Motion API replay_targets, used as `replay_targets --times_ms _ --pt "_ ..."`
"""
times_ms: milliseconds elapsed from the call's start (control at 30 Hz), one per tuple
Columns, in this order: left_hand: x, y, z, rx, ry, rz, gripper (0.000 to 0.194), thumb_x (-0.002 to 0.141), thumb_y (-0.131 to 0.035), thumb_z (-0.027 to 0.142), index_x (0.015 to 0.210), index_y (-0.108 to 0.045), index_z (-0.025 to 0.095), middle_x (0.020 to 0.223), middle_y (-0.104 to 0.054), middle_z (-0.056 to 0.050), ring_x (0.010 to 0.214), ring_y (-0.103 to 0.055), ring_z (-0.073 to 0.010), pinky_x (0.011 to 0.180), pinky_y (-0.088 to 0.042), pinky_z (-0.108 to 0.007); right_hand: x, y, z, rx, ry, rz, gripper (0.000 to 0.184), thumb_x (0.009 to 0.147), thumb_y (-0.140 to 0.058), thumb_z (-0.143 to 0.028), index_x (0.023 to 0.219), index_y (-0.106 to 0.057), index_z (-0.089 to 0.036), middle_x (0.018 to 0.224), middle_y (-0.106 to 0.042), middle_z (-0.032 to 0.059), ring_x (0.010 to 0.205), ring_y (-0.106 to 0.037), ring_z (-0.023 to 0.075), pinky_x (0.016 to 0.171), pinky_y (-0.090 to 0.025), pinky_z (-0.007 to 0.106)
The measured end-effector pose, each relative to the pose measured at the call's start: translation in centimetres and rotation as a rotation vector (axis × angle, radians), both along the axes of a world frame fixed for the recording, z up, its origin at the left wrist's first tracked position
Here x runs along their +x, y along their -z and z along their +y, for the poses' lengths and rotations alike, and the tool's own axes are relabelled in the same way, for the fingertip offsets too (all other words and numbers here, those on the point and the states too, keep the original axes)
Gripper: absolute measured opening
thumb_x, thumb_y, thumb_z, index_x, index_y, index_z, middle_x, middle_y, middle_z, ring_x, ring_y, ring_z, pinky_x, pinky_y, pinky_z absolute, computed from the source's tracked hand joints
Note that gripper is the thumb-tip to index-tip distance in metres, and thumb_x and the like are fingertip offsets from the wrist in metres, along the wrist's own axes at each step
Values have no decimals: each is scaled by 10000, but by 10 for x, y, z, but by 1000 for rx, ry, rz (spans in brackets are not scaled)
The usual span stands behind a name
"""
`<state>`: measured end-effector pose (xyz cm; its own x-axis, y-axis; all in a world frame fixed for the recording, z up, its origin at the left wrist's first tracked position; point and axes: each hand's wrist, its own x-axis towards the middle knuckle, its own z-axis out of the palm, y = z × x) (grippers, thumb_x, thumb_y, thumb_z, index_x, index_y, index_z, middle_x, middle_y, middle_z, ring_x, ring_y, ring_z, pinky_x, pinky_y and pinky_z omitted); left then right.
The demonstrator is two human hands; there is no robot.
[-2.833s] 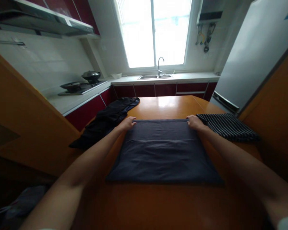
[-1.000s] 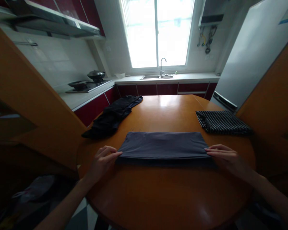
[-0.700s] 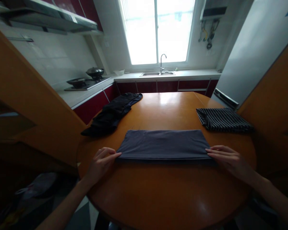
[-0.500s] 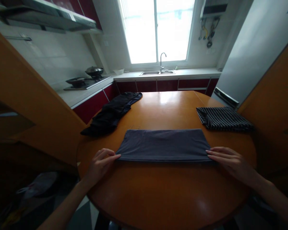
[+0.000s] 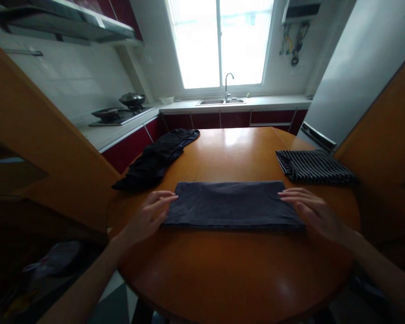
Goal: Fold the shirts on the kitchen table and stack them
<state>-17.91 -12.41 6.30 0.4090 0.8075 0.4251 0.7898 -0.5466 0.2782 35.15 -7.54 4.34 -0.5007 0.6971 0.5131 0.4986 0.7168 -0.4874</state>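
A dark grey cloth (image 5: 230, 203) lies folded into a long flat strip in the middle of the round wooden table (image 5: 229, 265). My left hand (image 5: 147, 214) rests at the strip's left end, fingers stretched out and open, tips touching its far left corner. My right hand (image 5: 310, 210) lies flat and open over the right end of the cloth, fingers spread and pointing left. Neither hand grips anything.
A crumpled black garment (image 5: 157, 155) hangs over the table's far left edge. A folded black-and-white striped cloth (image 5: 312, 166) sits at the far right. Behind are a counter with a stove (image 5: 119, 114), a sink (image 5: 221, 101) under the window, and a fridge (image 5: 354, 76) at right.
Earlier both hands held the cloth's far edge and brought it toward me, folding it in half. Since half a second ago both hands have slid forward from the near corners onto the strip's ends.
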Motion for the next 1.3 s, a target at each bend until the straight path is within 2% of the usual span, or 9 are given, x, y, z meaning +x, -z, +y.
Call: replay_targets --times_ms 133,267,400,600,733,933,1100,1200,1300 --pt "83 -5 61 -23 11 68 448 1033 -369 300 1437 -510 166 1451 -537 -127 1366 -479 -240 1169 -371 -412 -88 -12 48 2 137 -78 460 964 -425 -238 1391 -578 -156 1402 -603 126 1323 -527 253 1149 -398 451" --pt "155 28 106 -137 56 235 501 1033 -313 274 1493 -428 116 1559 -429 -160 1465 -365 -259 1196 -305 -477 -170 9 75 -93 242 -367 560 937 -388 -205 1460 -470 -23 1548 -432 205 1452 -370 310 1194 -297 488" --pt "175 61 109 -164 61 304 554 1047 -268 302 1565 -300 108 1607 -345 -157 1510 -273 -264 1226 -191 -491 -196 37 66 -133 232 -503 606 961 -315 -230 1522 -355 -4 1602 -335 207 1499 -268 339 1208 -200 547" --pt "152 66 91 -148 42 324 659 1058 -247 515 1589 -262 126 1648 -247 -137 1541 -169 -242 1246 -98 -437 -173 48 50 -192 337 -483 711 1002 -311 -500 1564 -281 -66 1642 -253 179 1530 -171 326 1227 -95 537" --pt "122 62 86 -222 -82 323 709 1039 -249 596 1598 -252 160 1661 -198 -120 1542 -161 -266 1237 -115 -450 -144 50 51 -286 434 -515 829 990 -282 -624 1575 -246 -38 1651 -207 198 1537 -146 313 1232 -92 514" --pt "59 60 78 -316 -282 313 748 1026 -211 624 1593 -263 138 1656 -193 -142 1541 -157 -293 1226 -122 -505 -91 60 52 -286 535 -531 840 986 -233 -651 1575 -271 -53 1659 -192 161 1545 -123 286 1238 -64 537" --pt "16 63 71 -339 -373 255 742 1025 -224 610 1590 -265 130 1643 -217 -176 1531 -188 -313 1205 -180 -567 -58 71 50 -287 584 -422 796 989 -256 -626 1569 -299 -82 1648 -231 165 1533 -180 300 1221 -133 589" --pt "0 57 59 -295 -319 180 698 1037 -262 563 1566 -321 111 1619 -288 -201 1517 -235 -322 1195 -235 -572 -37 73 46 -249 507 -283 693 1007 -295 -554 1523 -404 -104 1613 -324 184 1512 -249 309 1211 -200 591" --pt "-9 43 37 -207 -106 80 576 1042 -381 474 1530 -410 170 1587 -378 -165 1471 -348 -289 1189 -312 -505 -14 67 31 -187 280 -140 528 1024 -356 -492 1388 -587 -186 1560 -439 145 1475 -347 288 1201 -289 548"
